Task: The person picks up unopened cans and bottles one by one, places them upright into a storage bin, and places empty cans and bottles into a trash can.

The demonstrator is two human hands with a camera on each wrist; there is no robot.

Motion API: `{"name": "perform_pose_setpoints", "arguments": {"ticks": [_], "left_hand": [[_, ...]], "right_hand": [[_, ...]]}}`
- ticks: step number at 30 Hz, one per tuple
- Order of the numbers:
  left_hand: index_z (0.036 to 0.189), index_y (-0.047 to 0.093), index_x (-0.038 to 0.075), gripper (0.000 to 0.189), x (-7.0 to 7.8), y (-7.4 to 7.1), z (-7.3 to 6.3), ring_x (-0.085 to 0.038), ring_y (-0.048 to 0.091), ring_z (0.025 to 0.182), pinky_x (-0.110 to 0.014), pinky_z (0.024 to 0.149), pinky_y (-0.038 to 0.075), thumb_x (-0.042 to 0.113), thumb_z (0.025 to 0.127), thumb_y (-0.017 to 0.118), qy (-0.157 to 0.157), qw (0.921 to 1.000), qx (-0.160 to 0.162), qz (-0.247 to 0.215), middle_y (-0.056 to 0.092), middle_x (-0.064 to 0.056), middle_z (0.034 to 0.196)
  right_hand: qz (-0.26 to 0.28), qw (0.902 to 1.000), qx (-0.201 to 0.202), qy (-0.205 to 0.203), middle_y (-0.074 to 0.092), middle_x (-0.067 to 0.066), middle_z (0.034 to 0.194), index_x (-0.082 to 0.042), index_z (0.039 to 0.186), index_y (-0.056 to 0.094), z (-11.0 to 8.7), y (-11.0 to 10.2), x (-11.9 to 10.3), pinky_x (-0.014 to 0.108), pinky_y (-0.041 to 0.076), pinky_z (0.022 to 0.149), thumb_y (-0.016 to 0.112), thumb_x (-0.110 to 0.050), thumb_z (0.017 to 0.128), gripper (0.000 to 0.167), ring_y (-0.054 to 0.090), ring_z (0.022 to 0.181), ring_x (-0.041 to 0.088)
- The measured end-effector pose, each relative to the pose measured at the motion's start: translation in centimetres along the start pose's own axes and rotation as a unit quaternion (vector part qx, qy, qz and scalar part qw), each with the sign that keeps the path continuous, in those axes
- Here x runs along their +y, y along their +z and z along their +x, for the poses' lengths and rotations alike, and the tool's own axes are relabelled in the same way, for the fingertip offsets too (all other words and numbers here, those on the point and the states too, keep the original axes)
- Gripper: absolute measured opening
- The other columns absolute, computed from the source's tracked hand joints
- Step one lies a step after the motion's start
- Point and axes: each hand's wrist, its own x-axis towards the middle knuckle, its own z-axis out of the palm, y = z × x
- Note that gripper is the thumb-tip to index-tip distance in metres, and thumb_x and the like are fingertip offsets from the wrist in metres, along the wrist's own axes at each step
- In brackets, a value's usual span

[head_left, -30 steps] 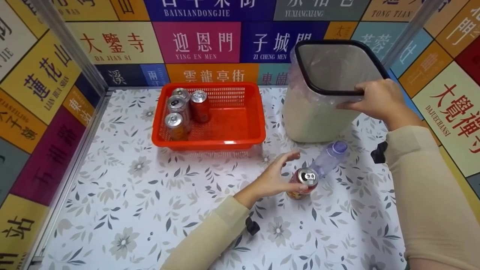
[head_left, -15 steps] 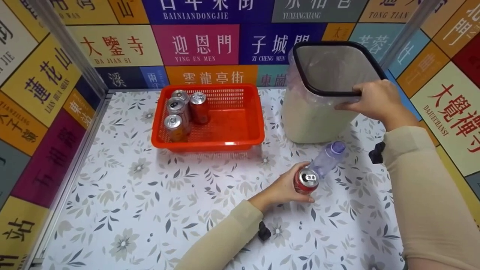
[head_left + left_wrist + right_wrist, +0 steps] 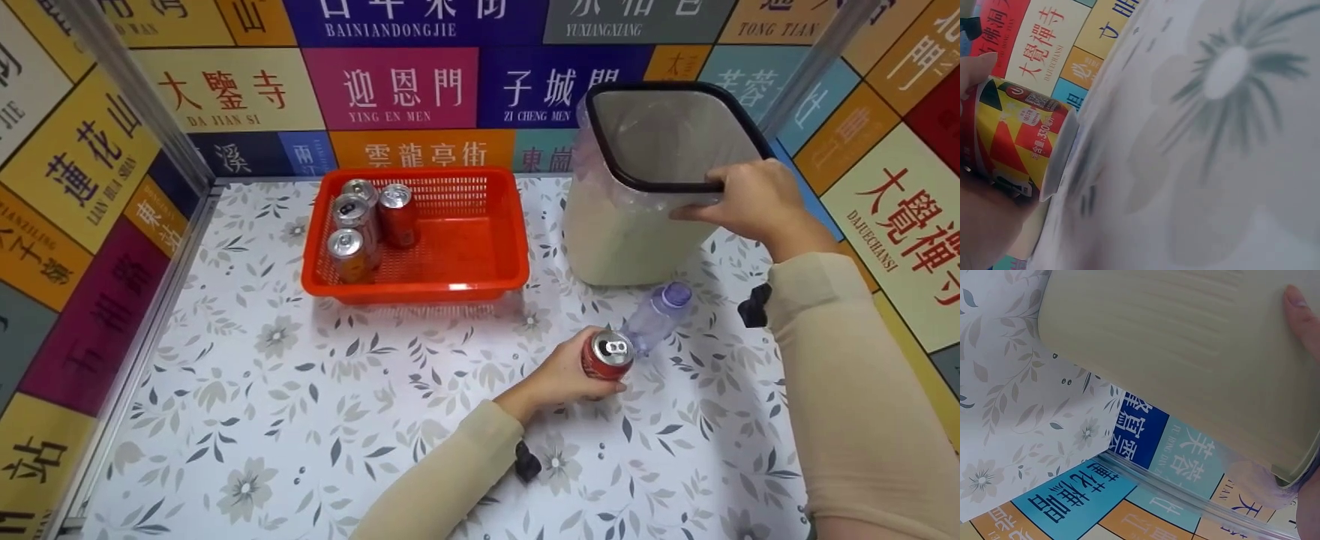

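Observation:
My left hand [image 3: 564,373] grips a red drink can [image 3: 609,358] near the middle right of the table. In the left wrist view the can [image 3: 1019,138] shows red and yellow panels, and its base appears close to the cloth. Just behind it lies a purple-tinted clear plastic bottle [image 3: 656,319], its cap end pointing away to the right. My right hand [image 3: 757,199] holds the black rim of a pale green trash bin [image 3: 637,240] lined with a clear bag. In the right wrist view my thumb [image 3: 1303,318] lies along the bin's outer wall [image 3: 1174,354].
To the left of the bin stands a red plastic basket [image 3: 465,285]. Several drink cans [image 3: 352,251] stand upright at its left side. A floral cloth [image 3: 277,420] covers the table, and sign-patterned panels [image 3: 390,86] wall it in at the back and sides.
My left hand has moved right and closed its fingers round the red can, which has since shifted slightly up and left. The right hand keeps its hold on the bin.

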Motion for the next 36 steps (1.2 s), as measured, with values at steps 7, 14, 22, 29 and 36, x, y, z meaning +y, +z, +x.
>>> {"name": "perform_pose_setpoints", "arguments": {"ticks": [7,14,22,29,36], "left_hand": [[0.140,0.058,0.014,0.072,1.8,-1.5,0.1,-0.005,0.063,0.117,-0.026,0.105,0.051,0.007,0.077,0.094,0.009,0.9998,0.019,0.003,0.070,0.006,0.127],[0.141,0.057,0.010,0.073,3.7,-3.4,-0.1,-0.008,0.063,0.115,-0.027,0.104,0.053,0.009,0.077,0.093,0.027,0.9990,0.035,0.007,0.070,0.002,0.127],[0.143,0.056,0.009,0.074,5.5,-5.3,0.0,-0.012,0.064,0.116,-0.031,0.103,0.054,0.008,0.078,0.092,0.055,0.9974,0.045,-0.018,0.070,-0.001,0.126],[0.146,0.054,0.008,0.076,7.4,-6.3,0.2,-0.012,0.062,0.118,-0.031,0.101,0.056,0.009,0.079,0.091,0.055,0.9969,0.051,-0.024,0.068,-0.001,0.129],[0.145,0.053,0.003,0.077,10.4,-7.3,0.3,-0.014,0.061,0.121,-0.031,0.106,0.053,0.007,0.078,0.091,0.095,0.9934,0.063,-0.012,0.066,-0.007,0.133]], "right_hand": [[-0.003,1.0000,0.004,-0.003,0.062,0.011,0.074,-0.006,0.089,0.068,-0.2,-0.1,0.1,0.048,0.039,0.073,0.081,-0.068,0.084,0.064,0.051,0.088,0.037],[0.004,1.0000,0.000,0.003,0.063,0.010,0.073,-0.006,0.088,0.069,-0.1,-0.1,0.1,0.047,0.039,0.072,0.081,-0.069,0.083,0.065,0.052,0.086,0.036],[-0.005,0.9999,0.007,-0.006,0.066,0.011,0.074,-0.006,0.088,0.069,-0.1,0.1,0.1,0.052,0.042,0.078,0.083,-0.066,0.083,0.062,0.053,0.088,0.038],[-0.002,1.0000,-0.001,-0.005,0.069,0.014,0.080,-0.005,0.095,0.073,0.0,-0.2,0.0,0.056,0.042,0.082,0.081,-0.066,0.085,0.063,0.052,0.091,0.040],[-0.004,0.9999,0.000,-0.011,0.070,0.015,0.081,-0.005,0.095,0.072,0.1,-0.2,0.0,0.055,0.042,0.080,0.081,-0.067,0.085,0.063,0.053,0.090,0.040]]}}
